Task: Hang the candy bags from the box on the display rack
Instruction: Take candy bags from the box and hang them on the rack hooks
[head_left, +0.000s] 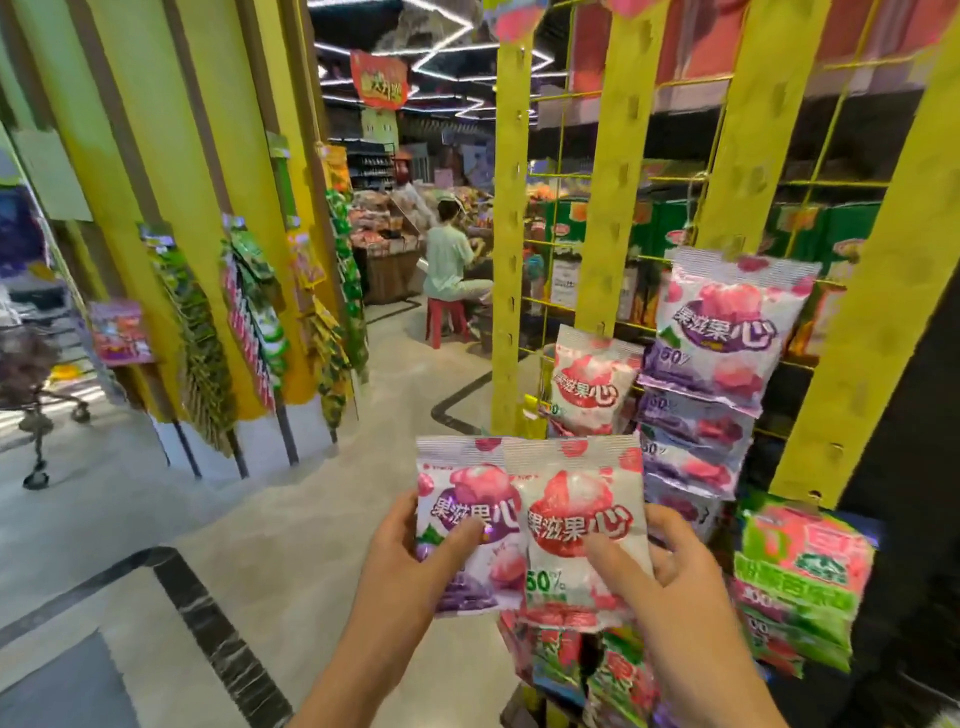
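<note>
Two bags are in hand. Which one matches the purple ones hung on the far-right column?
The bag in the left hand: the purple-bottomed bag. The right hand's red-and-white bag matches the column beside it.

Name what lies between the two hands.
Head view: two candy bags, purple-printed bag in left hand, overlapped by red-and-white bag in right hand.

Candy bags (582, 525) glossy plastic film; rack (618, 171) matt yellow, thin wire grid

Purple-and-white foil candy bag (457, 525) partly covered by the overlapping red-and-white foil candy bag (582, 525). Fingers (670, 551) mostly hidden behind that packet. Green-and-pink packets (800, 566) below blurred, print unreadable. Both forearms cut off at bottom edge.
</note>
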